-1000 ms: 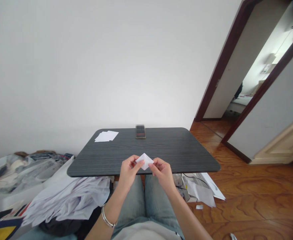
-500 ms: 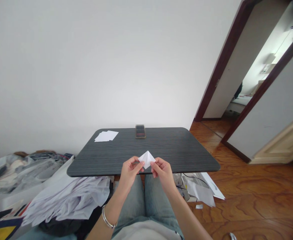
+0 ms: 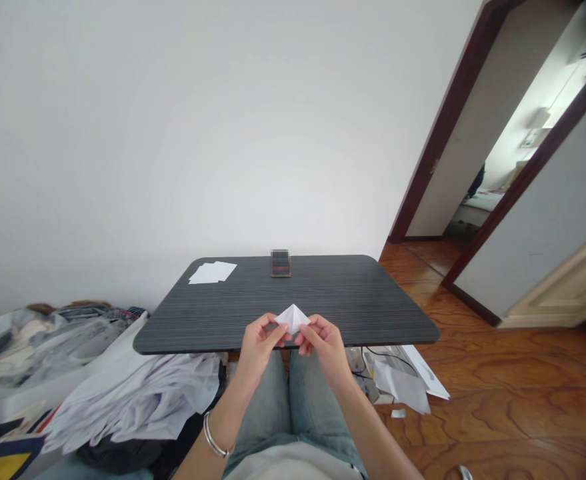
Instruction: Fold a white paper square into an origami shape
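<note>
Between my two hands is a small folded piece of white paper, pointed at the top and creased down its middle. My left hand pinches its left side between thumb and fingers. The right side is pinched the same way by my right hand. Both hands are at the front edge of the dark wood-grain table, with the paper raised near that edge. The fingers cover the paper's lower sides.
Several white paper sheets lie at the table's back left. A small stand with a dark screen is at the back middle, near the wall. White cloth is piled at left. Papers and cables lie below the table's right side.
The folded paper's lower point, seen earlier between my thumbs, no longer shows, and the paper looks flatter. Its top sits slightly lower. Both hands keep their grip and have hardly moved.
</note>
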A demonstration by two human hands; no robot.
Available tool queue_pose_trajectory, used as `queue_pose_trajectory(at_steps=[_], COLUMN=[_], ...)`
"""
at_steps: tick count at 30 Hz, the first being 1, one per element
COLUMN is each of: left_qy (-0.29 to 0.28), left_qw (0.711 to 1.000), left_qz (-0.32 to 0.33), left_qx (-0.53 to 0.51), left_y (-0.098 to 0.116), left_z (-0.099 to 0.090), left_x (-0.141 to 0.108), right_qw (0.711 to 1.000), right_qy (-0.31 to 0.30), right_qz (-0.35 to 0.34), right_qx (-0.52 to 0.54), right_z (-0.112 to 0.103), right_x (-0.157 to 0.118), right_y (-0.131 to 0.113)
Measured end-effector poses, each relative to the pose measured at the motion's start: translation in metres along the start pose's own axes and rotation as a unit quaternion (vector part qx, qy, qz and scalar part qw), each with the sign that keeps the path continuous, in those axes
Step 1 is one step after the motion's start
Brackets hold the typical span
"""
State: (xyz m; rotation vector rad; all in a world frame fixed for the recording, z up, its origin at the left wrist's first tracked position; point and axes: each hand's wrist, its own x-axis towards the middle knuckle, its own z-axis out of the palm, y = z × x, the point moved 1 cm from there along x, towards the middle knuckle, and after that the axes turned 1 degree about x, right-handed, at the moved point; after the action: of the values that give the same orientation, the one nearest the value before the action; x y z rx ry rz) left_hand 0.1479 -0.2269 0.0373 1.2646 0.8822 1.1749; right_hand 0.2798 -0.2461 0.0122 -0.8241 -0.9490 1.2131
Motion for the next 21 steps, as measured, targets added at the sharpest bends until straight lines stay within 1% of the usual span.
queue_pose_trajectory(at_steps=[5, 8, 10, 13, 16, 19, 21], left_qy=[-0.008, -0.013, -0.007, 0.017, 0.029, 0.008, -0.016], left_qw=[1.000, 0.999, 0.999, 0.998, 0.996, 0.995, 0.992], left_qz=[0.020, 0.034, 0.048, 0.066, 0.082, 0.101, 0.117], left_qx=[-0.005, 0.002, 0.008, 0.013, 0.008, 0.009, 0.036], left_y=[-0.001, -0.001, -0.001, -0.001, 0.000, 0.001, 0.002], left_z=[-0.001, -0.002, -0.004, -0.008, -0.013, -0.015, -0.015], left_x=[0.000, 0.001, 0.001, 0.002, 0.001, -0.001, -0.002], right_qw=[0.998, 0.998, 0.998, 0.999, 0.996, 0.990, 0.983], right_qy=[-0.034, -0.038, -0.034, -0.013, 0.026, 0.046, 0.053], right_qz=[0.012, 0.009, -0.001, -0.038, -0.086, -0.120, -0.136], right_qx=[0.049, 0.059, 0.052, 0.023, -0.013, -0.065, -0.107], right_z=[-0.001, -0.002, -0.004, -0.008, -0.014, -0.018, -0.019], right_x=[-0.001, -0.001, 0.001, 0.003, 0.003, 0.003, 0.002], right_y=[-0.001, -0.001, -0.001, -0.001, -0.001, 0.000, 0.001])
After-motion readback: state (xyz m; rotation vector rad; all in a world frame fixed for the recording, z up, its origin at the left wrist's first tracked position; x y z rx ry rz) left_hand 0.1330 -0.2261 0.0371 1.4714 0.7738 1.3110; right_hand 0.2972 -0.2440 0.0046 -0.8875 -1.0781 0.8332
